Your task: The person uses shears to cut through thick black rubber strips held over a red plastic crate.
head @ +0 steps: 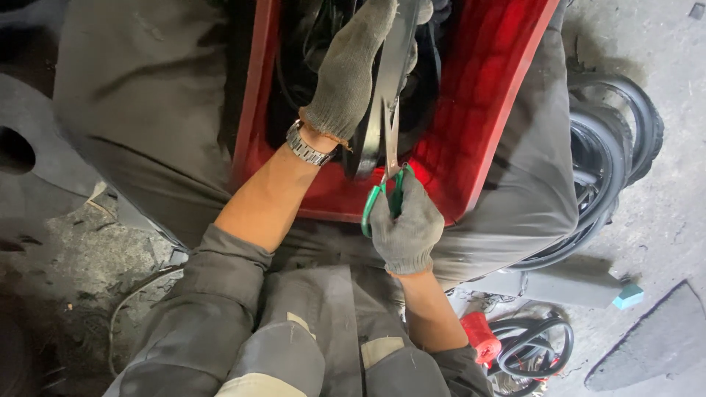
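Red plastic crate [471, 140]: the largest item, resting across the seated person's lap over grey trousers; it holds a tangle of black rubber pieces.

Heap of black rubber rings [610, 147]: on the concrete floor at the right, just beside the crate; more loops lie lower right beside a small red object [479, 334] and a pale block with a teal end [629, 295].

Black rubber strip [401, 51]: a long flat band, rising from inside the crate towards the top edge of the view, held upright and taut.

Left hand [353, 70]: grey knit glove, metal wristwatch [307, 147] at the wrist; fingers closed around the strip inside the crate, steadying it.

Right hand [407, 224]: grey knit glove, at the crate's near rim; fingers closed through the handles of the scissors.

Scissors [390, 176]: green handles, metal blades pointing up into the lower end of the strip. Whether the blades are parted or shut on the rubber is hard to tell, since the strip partly covers them.

Step in hand, by judgement: cutting lengthwise along the strip, the cut well begun near its lower end. The next move likely calls for keeping the strip tensioned with the left hand while the blades advance upward in line, clear of the gloved fingers.
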